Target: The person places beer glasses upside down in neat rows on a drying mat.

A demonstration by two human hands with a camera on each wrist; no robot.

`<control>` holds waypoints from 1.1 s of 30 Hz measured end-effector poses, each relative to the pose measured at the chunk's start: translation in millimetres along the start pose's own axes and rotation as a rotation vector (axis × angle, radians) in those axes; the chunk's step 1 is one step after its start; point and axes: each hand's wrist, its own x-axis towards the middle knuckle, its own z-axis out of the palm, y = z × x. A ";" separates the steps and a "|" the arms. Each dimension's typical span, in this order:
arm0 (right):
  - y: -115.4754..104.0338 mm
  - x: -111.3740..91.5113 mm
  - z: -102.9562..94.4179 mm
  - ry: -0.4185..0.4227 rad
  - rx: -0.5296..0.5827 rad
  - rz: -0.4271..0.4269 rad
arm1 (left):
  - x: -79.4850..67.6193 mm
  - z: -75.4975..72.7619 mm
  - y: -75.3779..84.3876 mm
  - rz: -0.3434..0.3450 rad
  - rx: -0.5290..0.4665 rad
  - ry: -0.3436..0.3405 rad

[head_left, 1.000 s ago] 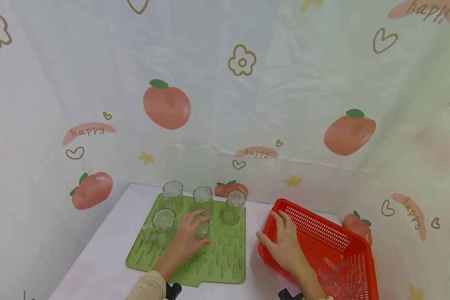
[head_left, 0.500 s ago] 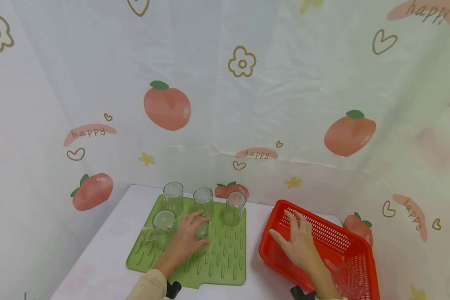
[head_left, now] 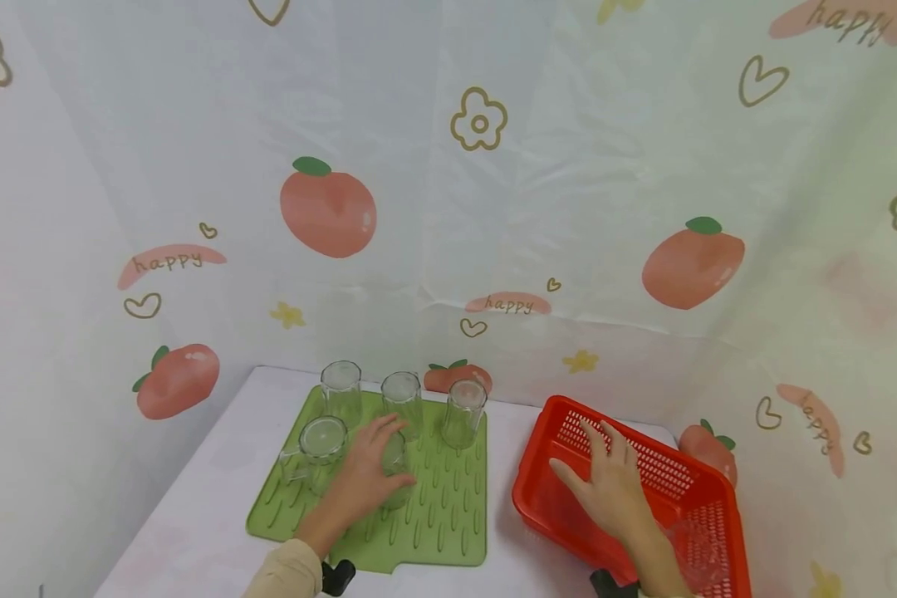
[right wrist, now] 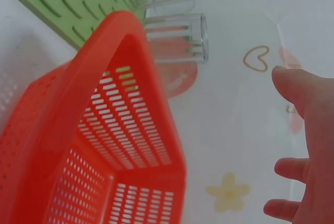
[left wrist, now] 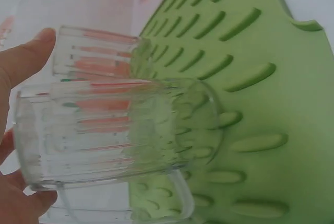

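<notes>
My left hand (head_left: 370, 473) grips a clear ribbed glass mug (head_left: 396, 465) on the green ridged mat (head_left: 448, 515). In the left wrist view the mug (left wrist: 115, 130) lies sideways just over the mat (left wrist: 250, 78), with my thumb (left wrist: 28, 57) and fingers round it. My right hand (head_left: 605, 477) hovers over the red slotted basket (head_left: 568, 531) with straight, spread fingers and holds nothing. Its fingers (right wrist: 305, 130) show at the right edge of the right wrist view, beside the basket (right wrist: 104, 145).
Three glasses (head_left: 402, 399) stand along the mat's back edge and another mug (head_left: 320, 444) sits at its left. More clear glasses (head_left: 698, 556) lie in the basket's near end. Printed curtain walls close in behind and on both sides of the white table (head_left: 194, 531).
My right hand has moved from the basket's left rim rightward to over the basket's inside. My left hand has stayed on the mug on the mat.
</notes>
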 end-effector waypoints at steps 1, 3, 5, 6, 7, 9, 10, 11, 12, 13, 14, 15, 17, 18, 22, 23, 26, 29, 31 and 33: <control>1.2 -0.2 -0.2 -0.003 -0.002 0.004 | -0.3 -1.9 0.4 0.001 -0.008 0.010; 3.8 -0.6 -0.2 -0.008 -0.002 0.011 | -0.9 -6.4 1.9 0.000 -0.013 0.016; 6.7 -1.5 -0.8 -0.013 -0.004 0.022 | -0.5 -9.5 3.9 0.007 -0.010 0.014; 8.0 -1.9 -1.0 -0.016 -0.005 0.027 | -0.6 -11.1 5.2 0.009 -0.010 0.014; 9.0 -2.2 -1.2 -0.016 -0.006 0.028 | -0.8 -12.6 6.2 0.009 -0.007 0.011; 10.7 -2.7 -1.6 -0.019 -0.012 0.031 | -1.4 -14.7 7.6 0.026 0.001 0.025; 11.5 -3.0 -1.9 -0.018 -0.017 0.033 | -1.5 -15.4 7.8 0.042 0.002 0.041; 12.4 -3.3 -2.3 -0.016 -0.022 0.035 | -1.4 -16.2 8.0 0.063 0.010 0.060; 13.3 -3.5 -2.9 -0.014 -0.027 0.035 | -1.4 -17.6 8.6 0.080 0.009 0.080; 14.1 -3.7 -3.7 -0.011 -0.031 0.036 | -0.9 -18.8 8.7 0.098 0.009 0.102; 15.3 -3.8 -4.3 -0.008 -0.036 0.037 | -0.5 -20.7 9.1 0.115 0.009 0.123; 16.2 -4.0 -5.3 -0.005 -0.039 0.038 | 0.0 -23.3 9.6 0.125 0.005 0.137; 18.0 -4.6 -7.6 -0.003 -0.047 0.043 | 0.8 -29.4 9.8 0.129 -0.004 0.156; 19.0 -4.8 -8.7 -0.003 -0.050 0.047 | 1.0 -33.1 9.9 0.125 -0.008 0.164; 23.7 -5.1 -12.3 -0.013 -0.065 0.062 | 2.2 -47.2 5.2 0.131 0.003 0.223; 25.1 -5.1 -12.9 -0.018 -0.072 0.067 | 2.0 -50.8 3.0 0.132 0.013 0.240; 30.1 -5.4 -14.3 -0.029 -0.087 0.080 | 0.4 -61.2 -5.3 0.134 0.033 0.282; 35.3 -6.7 -15.6 -0.044 -0.097 0.109 | -3.7 -70.6 -18.0 0.108 0.040 0.289; 39.0 -7.1 -16.7 -0.055 -0.098 0.129 | -6.7 -75.3 -28.5 0.085 0.034 0.282; 43.2 -7.3 -18.0 -0.071 -0.103 0.148 | -10.2 -79.0 -39.0 0.061 0.015 0.269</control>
